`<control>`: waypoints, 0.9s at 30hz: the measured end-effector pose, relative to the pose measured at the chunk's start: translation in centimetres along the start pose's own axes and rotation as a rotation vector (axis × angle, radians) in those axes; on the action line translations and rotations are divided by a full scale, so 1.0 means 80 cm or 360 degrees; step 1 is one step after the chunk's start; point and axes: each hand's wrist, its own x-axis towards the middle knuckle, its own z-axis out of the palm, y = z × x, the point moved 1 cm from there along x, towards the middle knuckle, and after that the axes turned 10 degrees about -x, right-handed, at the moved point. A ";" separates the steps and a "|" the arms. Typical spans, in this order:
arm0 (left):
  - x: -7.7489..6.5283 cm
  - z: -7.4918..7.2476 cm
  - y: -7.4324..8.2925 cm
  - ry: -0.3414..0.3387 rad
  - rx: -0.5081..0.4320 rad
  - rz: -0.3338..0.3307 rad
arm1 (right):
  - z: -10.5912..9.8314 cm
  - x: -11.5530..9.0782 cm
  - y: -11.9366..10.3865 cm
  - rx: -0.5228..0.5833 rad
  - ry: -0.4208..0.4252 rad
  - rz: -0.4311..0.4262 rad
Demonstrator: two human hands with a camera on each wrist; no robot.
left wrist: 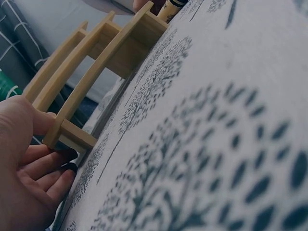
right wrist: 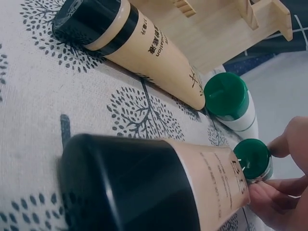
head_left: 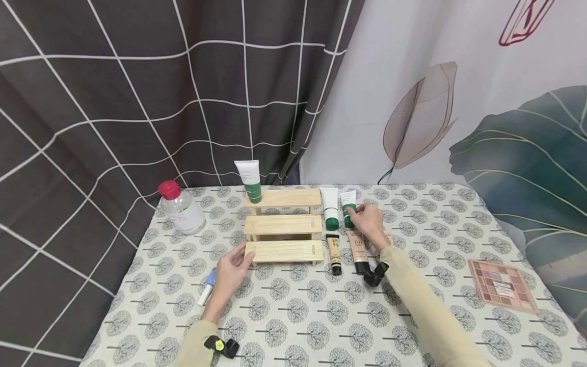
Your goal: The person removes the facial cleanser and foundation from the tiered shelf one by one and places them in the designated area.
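Note:
A three-step wooden rack stands on the patterned cloth. My left hand grips the left end of its lowest step, thumb on top and fingers below in the left wrist view. To the right of the rack, my right hand pinches a small white-and-green tube near its green cap. Beside it lies a larger white-and-green tube. Nearer me are a beige foundation tube and a pinkish BB cream tube, both with black caps. Another white-and-green tube stands upright on the top step.
A clear bottle with a red cap stands at the left. A blue-and-white item lies partly behind my left hand. An eyeshadow palette lies at the far right. Curtains hang behind the table.

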 end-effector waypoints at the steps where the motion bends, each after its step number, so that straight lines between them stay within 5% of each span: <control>1: 0.000 0.000 0.000 -0.0002 -0.0001 -0.0001 | -0.001 0.000 0.001 0.0005 0.0002 -0.0002; 14: -0.001 0.001 0.000 0.0007 0.0014 -0.0008 | -0.036 -0.010 -0.018 0.0226 -0.0009 -0.0027; 27: -0.002 0.001 0.000 0.0023 0.0018 -0.0001 | -0.058 -0.037 -0.079 0.0454 0.0052 -0.0192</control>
